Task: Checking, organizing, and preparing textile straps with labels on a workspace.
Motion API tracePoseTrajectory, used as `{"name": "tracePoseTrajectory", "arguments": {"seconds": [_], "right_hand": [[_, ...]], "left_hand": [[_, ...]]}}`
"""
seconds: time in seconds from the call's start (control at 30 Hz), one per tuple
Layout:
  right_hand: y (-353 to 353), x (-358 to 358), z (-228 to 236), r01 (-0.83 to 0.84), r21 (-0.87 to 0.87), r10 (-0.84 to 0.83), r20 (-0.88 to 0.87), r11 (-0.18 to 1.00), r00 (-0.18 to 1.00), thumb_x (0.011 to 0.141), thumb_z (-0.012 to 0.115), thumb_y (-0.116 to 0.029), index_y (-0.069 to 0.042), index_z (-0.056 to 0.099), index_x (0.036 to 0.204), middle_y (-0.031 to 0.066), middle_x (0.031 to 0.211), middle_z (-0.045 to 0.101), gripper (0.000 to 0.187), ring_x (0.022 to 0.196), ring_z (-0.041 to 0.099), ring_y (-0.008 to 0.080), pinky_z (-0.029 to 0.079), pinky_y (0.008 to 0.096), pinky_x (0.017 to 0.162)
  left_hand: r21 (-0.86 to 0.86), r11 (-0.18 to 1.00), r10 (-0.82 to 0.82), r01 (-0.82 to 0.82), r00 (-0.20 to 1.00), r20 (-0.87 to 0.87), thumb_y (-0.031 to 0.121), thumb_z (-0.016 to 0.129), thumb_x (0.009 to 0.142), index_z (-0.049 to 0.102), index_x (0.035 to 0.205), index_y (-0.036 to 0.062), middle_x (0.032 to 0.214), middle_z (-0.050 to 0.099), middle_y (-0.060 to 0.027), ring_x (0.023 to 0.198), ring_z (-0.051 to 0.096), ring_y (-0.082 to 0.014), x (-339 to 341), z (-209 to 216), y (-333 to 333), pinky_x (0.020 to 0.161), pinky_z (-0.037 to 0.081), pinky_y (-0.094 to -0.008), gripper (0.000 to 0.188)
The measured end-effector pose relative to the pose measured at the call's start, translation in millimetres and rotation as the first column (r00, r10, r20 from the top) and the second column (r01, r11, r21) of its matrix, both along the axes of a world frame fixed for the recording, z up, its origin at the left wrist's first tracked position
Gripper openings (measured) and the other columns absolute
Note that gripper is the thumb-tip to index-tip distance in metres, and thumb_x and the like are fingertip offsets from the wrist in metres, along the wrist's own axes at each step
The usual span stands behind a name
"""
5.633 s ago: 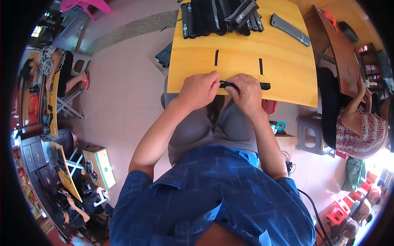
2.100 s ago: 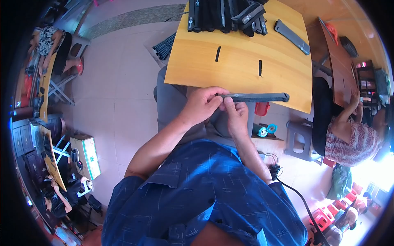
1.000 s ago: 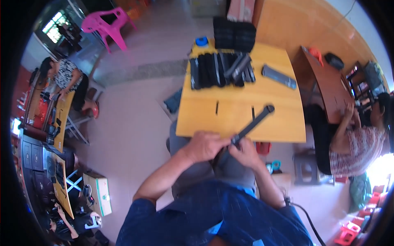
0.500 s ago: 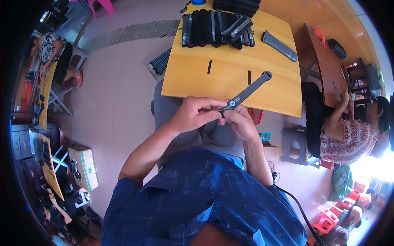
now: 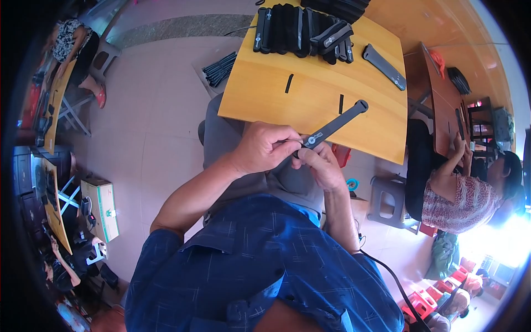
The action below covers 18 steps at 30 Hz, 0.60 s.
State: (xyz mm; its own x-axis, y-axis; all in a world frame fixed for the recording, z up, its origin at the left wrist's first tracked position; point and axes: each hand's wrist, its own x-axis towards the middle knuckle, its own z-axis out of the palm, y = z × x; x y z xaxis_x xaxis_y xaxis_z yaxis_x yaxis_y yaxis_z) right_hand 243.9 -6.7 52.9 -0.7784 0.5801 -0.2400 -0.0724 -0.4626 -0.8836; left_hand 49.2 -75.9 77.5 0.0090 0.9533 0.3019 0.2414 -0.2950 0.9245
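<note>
A flat dark grey strap (image 5: 338,123) with a slot in its rounded far end slants up and right over the near table edge. My right hand (image 5: 322,169) is closed round its near end, thumb on top. Close beside it, my left hand (image 5: 261,148) pinches something thin against that same end; the fingers hide most of it. Two short black strips (image 5: 289,83) lie apart on the yellow table (image 5: 251,102) beyond my hands. A wider dark grey strap (image 5: 384,66) rests alone near the right edge.
Many similar black straps (image 5: 282,30) are piled at the table's far side. A bundle of dark strips (image 5: 219,69) lies low at the left. At right, a person (image 5: 462,193) works at a brown table (image 5: 440,105). A grey stool (image 5: 385,198) stands between us.
My left fingers have drawn in tighter at the strap's near end, and less of the thin thing shows. The strap stays in my right hand. The whole view has shifted slightly.
</note>
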Motion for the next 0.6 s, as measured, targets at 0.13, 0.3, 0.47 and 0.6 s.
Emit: {"name": "tracePoseTrajectory", "arguments": {"seconds": [0.13,0.3,0.47,0.6], "right_hand": [[0,-2,-1,-0.019,0.033,0.019,-0.006,0.999,1.0,0.098,0.062,-0.015,-0.001,0.069,0.103,0.0018,0.086,0.065,0.016,0.079,0.059,0.0107,0.048,0.0271,0.074],[-7,-2,5,-0.205,0.039,0.197,0.147,0.978,0.969,0.096,0.061,-0.013,-0.002,0.068,0.097,-0.0005,0.08,0.061,0.013,0.072,0.054,0.0093,0.044,0.0269,0.068],[-6,3,17,-0.42,0.202,0.373,0.233,0.885,0.898,0.1,0.054,-0.019,-0.004,0.061,0.088,-0.0009,0.07,0.057,0.02,0.065,0.052,0.011,0.043,0.0296,0.062],[-7,15,13,-0.597,0.352,0.512,0.309,0.721,0.801,0.104,0.051,-0.022,-0.004,0.058,0.085,0.0005,0.065,0.056,0.026,0.062,0.054,0.0143,0.043,0.0329,0.059]], "left_hand": [[-0.141,0.988,0.089,-0.06,0.974,0.21,0.008,0.069,0.097,0.068,0.088,0.0002,0.073,0.067,-0.0032,0.068,0.061,-0.0075,4,-11,4,0.062,0.047,-0.0251,0.012],[-0.188,0.967,0.206,-0.171,0.961,0.185,0.016,0.067,0.1,0.062,0.084,0.0022,0.074,0.055,0.0019,0.073,0.048,-0.0057,-25,-14,23,0.067,0.044,-0.0256,0.021],[-0.301,0.918,0.355,-0.258,0.873,0.335,0.021,0.07,0.1,0.065,0.09,0.0067,0.072,0.051,0.0078,0.063,0.043,-0.0015,-67,6,20,0.055,0.038,-0.0209,0.018],[-0.363,0.808,0.588,-0.465,0.593,0.549,0.021,0.073,0.098,0.063,0.09,0.0125,0.066,0.046,0.01,0.051,0.04,0.0004,-137,10,5,0.043,0.031,-0.0186,0.016]]}}
